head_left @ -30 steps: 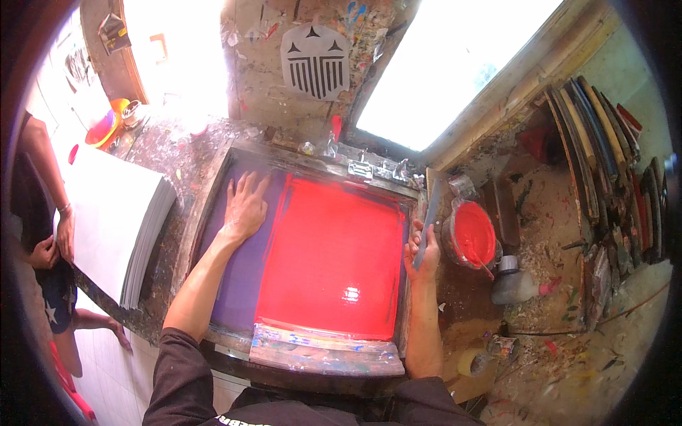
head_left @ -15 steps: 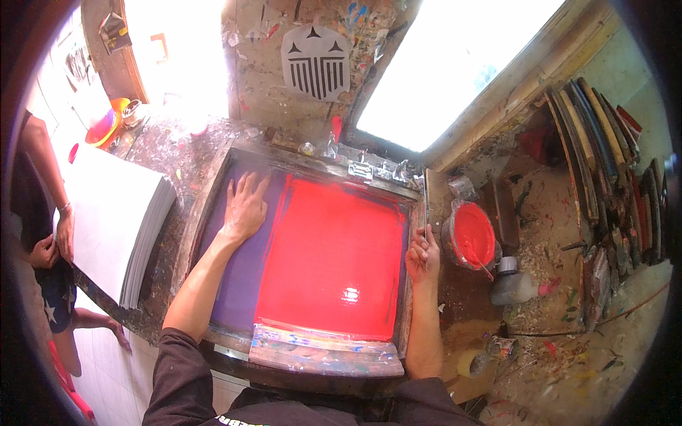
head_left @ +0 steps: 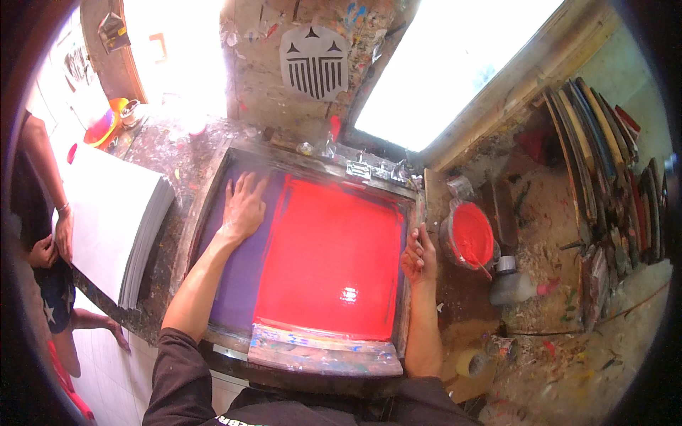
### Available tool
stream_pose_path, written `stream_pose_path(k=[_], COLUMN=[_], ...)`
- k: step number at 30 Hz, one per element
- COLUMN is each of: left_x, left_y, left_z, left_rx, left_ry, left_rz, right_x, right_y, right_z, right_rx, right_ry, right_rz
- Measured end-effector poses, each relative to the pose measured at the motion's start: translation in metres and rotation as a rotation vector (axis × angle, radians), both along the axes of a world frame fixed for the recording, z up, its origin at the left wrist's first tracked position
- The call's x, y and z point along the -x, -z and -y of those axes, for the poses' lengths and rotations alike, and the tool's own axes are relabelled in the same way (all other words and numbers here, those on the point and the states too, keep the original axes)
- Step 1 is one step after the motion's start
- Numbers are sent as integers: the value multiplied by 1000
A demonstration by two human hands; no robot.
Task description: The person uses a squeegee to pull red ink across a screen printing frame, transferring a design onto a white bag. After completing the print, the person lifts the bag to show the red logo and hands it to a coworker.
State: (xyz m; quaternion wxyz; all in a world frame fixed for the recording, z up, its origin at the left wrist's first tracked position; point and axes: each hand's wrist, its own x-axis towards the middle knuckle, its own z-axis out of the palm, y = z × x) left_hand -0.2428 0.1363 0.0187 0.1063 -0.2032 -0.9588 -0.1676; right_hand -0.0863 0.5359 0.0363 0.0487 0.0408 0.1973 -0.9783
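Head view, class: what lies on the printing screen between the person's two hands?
Between the left hand, flat on the purple mesh, and the right hand at the frame's right edge lies a glossy square of red ink; the head view shows nothing else there.

Wall: rough plaster [head_left: 263, 64], splashed with paint, bearing a white stencil print [head_left: 315, 62] of black stripes.
Windows: one bright window [head_left: 455, 64] up right, another glare [head_left: 181, 42] up left.
Bench: paint-stained worktop [head_left: 540, 234], littered.
Right side: boards [head_left: 604, 156] leaning in a row.
Floor: pale tiles [head_left: 114, 369] lower left.
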Motion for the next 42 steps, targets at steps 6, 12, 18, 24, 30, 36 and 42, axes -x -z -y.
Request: stream_pose_path(k=[6, 12, 18, 24, 30, 36, 42], left_x=[2, 1, 0, 1, 1, 1, 0], left_y=[3, 2, 0, 0, 3, 2, 2], left_z=[2, 1, 2, 0, 4, 1, 5], left_rx=[2, -1, 12, 1, 10, -2, 6], left_ry=[-13, -5, -13, -5, -10, -9, -11], left_rz=[-3, 7, 7, 5, -11, -2, 9], right_x=[7, 4, 1, 10, 3, 11, 0], right_y=[-20, -8, -21, -13, -19, -20, -24], right_z=[25, 7, 31, 10, 26, 24, 27], right_rx=[-71, -6, -315, -27, -319, -198, -359], right_ry=[330, 264, 200, 406, 117, 507, -23], right_rz=[182, 187, 156, 286, 169, 349, 227])
